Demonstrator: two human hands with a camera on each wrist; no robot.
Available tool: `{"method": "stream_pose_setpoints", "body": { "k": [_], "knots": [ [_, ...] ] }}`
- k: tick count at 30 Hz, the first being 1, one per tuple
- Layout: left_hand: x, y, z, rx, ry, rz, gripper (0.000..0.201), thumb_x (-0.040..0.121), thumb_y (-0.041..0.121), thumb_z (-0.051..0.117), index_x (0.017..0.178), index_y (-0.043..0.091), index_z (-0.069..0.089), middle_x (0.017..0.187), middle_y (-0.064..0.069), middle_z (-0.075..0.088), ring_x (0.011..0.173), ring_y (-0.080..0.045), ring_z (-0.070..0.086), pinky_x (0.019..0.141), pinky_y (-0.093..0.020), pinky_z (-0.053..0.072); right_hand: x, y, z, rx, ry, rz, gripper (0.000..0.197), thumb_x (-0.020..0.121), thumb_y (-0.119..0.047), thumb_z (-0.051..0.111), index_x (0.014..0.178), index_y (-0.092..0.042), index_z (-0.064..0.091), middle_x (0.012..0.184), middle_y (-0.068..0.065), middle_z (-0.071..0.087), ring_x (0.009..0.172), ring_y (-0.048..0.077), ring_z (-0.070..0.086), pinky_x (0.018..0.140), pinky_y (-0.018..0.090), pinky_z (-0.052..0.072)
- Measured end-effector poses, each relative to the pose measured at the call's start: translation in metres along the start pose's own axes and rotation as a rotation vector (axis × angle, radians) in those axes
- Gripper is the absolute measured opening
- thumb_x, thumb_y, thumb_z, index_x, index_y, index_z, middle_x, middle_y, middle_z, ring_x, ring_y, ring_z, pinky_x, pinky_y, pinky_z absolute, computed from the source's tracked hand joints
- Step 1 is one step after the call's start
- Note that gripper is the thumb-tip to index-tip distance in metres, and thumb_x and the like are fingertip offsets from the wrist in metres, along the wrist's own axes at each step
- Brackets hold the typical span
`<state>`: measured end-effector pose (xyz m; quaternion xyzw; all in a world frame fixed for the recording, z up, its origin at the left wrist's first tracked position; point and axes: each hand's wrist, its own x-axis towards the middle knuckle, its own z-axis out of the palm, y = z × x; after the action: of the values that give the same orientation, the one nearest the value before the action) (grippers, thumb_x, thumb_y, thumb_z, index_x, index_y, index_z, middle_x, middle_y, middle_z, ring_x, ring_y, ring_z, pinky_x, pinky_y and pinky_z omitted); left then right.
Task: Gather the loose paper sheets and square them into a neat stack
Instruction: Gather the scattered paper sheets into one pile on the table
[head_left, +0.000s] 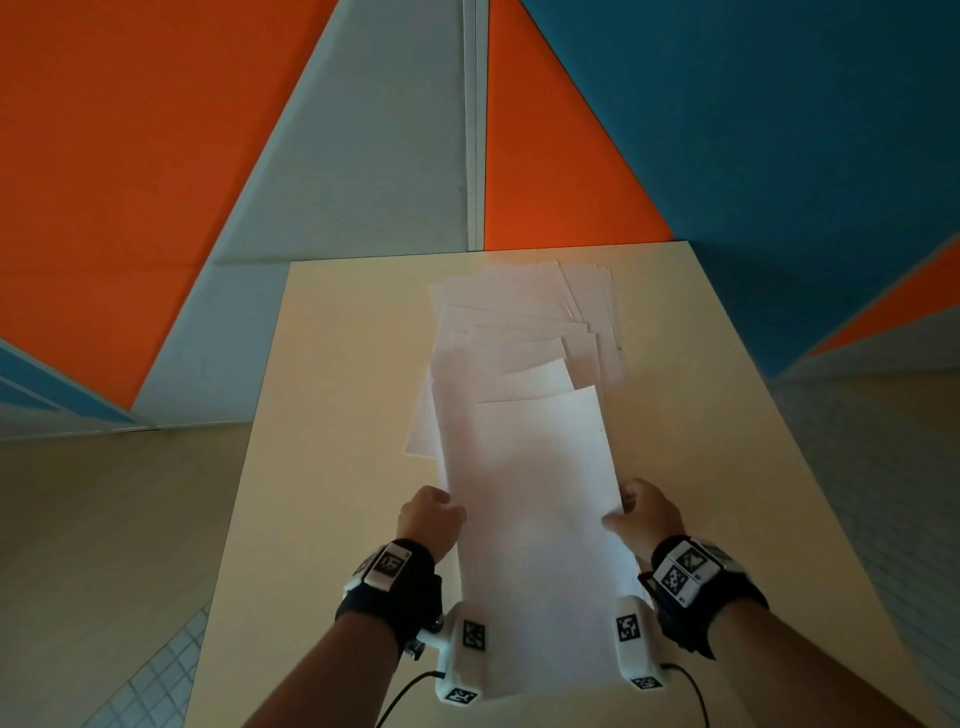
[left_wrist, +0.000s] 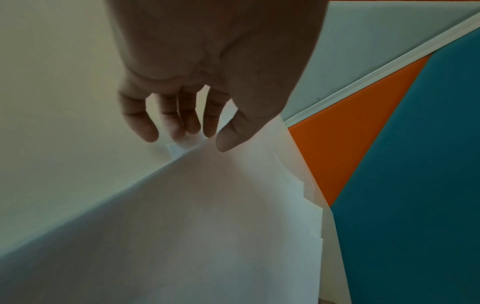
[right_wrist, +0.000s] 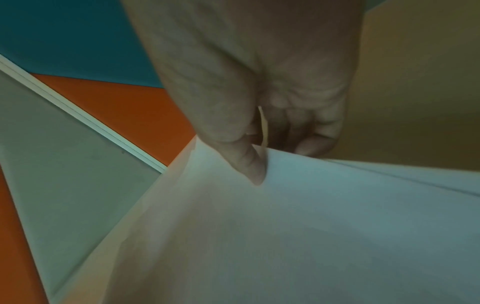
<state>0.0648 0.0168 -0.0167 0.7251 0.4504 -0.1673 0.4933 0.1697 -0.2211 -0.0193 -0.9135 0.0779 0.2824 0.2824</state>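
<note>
Orange and blue wall panels behind a pale surface (head_left: 332, 415) strewn with paper sheets (head_left: 524, 332).
Both hands' grips pinch one sheet (head_left: 535, 519); wrist views alone show left hand (left_wrist: 207, 67) and right hand (right_wrist: 259, 82) thumbs on top.

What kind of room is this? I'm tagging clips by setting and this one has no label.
Probably an office or a meeting or study room, though I can't be sure. A plain beige table carries loose paper sheets, the wall panels behind are orange, grey and teal, and the floor is bare and pale.

Right fingers (right_wrist: 319, 142) behind sheets (right_wrist: 311, 226)
</note>
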Motion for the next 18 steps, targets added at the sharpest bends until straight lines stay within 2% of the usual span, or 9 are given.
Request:
{"method": "stream_pose_setpoints", "body": {
  "k": [2,5,8,10,12,13,15,17,18],
  "knots": [
    [0.004,0.000,-0.002,-0.068,-0.021,0.004,0.045,0.071,0.019,0.061,0.115,0.010,0.058,0.111,-0.014,0.065,0.104,-0.035,0.063,0.090,-0.042,0.053,0.002,-0.002,-0.003,0.012,-0.027,-0.013,0.026,0.076,-0.012,0.072,0.099,-0.009,0.060,0.092,0.004,0.068,0.084,0.023,0.062,0.057,0.023,0.040],
    [0.004,0.006,-0.007,-0.191,-0.018,0.067,0.033,0.076,0.006,0.059,0.108,0.011,0.055,0.105,-0.015,0.068,0.081,-0.027,0.062,0.069,-0.030,0.048,0.007,-0.012,-0.008,0.050,-0.014,-0.047,0.028,0.078,-0.018,0.076,0.100,-0.012,0.060,0.090,0.001,0.067,0.081,0.019,0.060,0.058,0.022,0.040],
    [0.006,0.018,-0.014,-0.201,0.007,0.207,0.041,0.082,0.000,0.054,0.118,0.021,0.049,0.110,-0.008,0.066,0.085,-0.024,0.064,0.065,-0.024,0.048,0.017,-0.024,-0.011,0.032,0.077,-0.102,0.026,0.083,-0.024,0.072,0.102,-0.009,0.064,0.098,0.006,0.071,0.082,0.019,0.059,0.071,0.023,0.042],
    [0.006,0.023,-0.018,-0.168,-0.023,0.249,0.052,0.083,0.002,0.054,0.127,0.029,0.046,0.118,-0.005,0.062,0.096,-0.024,0.065,0.069,-0.024,0.050,0.022,-0.029,-0.011,0.042,0.094,-0.133,0.033,0.085,-0.026,0.071,0.111,-0.009,0.063,0.107,0.007,0.070,0.091,0.021,0.062,0.077,0.023,0.042],
    [0.009,0.021,-0.019,-0.019,-0.041,0.260,0.055,0.084,0.007,0.056,0.133,0.031,0.047,0.129,-0.007,0.056,0.110,-0.026,0.061,0.084,-0.030,0.051,0.026,-0.033,-0.011,-0.013,0.076,-0.142,0.042,0.085,-0.027,0.069,0.120,-0.006,0.059,0.116,0.010,0.068,0.106,0.026,0.062,0.082,0.023,0.042],
    [0.009,0.019,-0.019,0.065,-0.043,0.264,0.055,0.084,0.009,0.057,0.134,0.028,0.048,0.134,-0.008,0.054,0.116,-0.026,0.058,0.094,-0.032,0.049,0.026,-0.033,-0.012,-0.048,0.083,-0.151,0.043,0.085,-0.025,0.069,0.121,-0.003,0.058,0.117,0.014,0.066,0.109,0.030,0.061,0.085,0.027,0.044],
    [0.011,0.015,-0.018,0.193,-0.025,0.292,0.054,0.084,0.012,0.059,0.135,0.024,0.049,0.141,-0.007,0.050,0.127,-0.024,0.050,0.108,-0.032,0.039,0.027,-0.031,-0.016,-0.085,0.117,-0.177,0.040,0.083,-0.018,0.069,0.116,0.003,0.058,0.114,0.021,0.064,0.104,0.034,0.061,0.085,0.034,0.048],
    [0.012,0.010,-0.016,0.307,-0.015,0.307,0.058,0.082,0.014,0.061,0.137,0.024,0.046,0.148,-0.006,0.041,0.135,-0.025,0.040,0.112,-0.033,0.030,0.027,-0.026,-0.019,-0.120,0.096,-0.172,0.039,0.080,-0.016,0.071,0.114,-0.002,0.057,0.111,0.015,0.064,0.096,0.028,0.059,0.083,0.033,0.048],
    [0.011,0.008,-0.014,0.369,-0.027,0.298,0.063,0.080,0.016,0.063,0.139,0.027,0.044,0.152,-0.005,0.033,0.138,-0.026,0.034,0.113,-0.036,0.029,0.027,-0.023,-0.019,-0.149,0.054,-0.169,0.045,0.076,-0.018,0.073,0.116,-0.006,0.056,0.113,0.011,0.062,0.098,0.025,0.058,0.083,0.032,0.048]
  ]
}}
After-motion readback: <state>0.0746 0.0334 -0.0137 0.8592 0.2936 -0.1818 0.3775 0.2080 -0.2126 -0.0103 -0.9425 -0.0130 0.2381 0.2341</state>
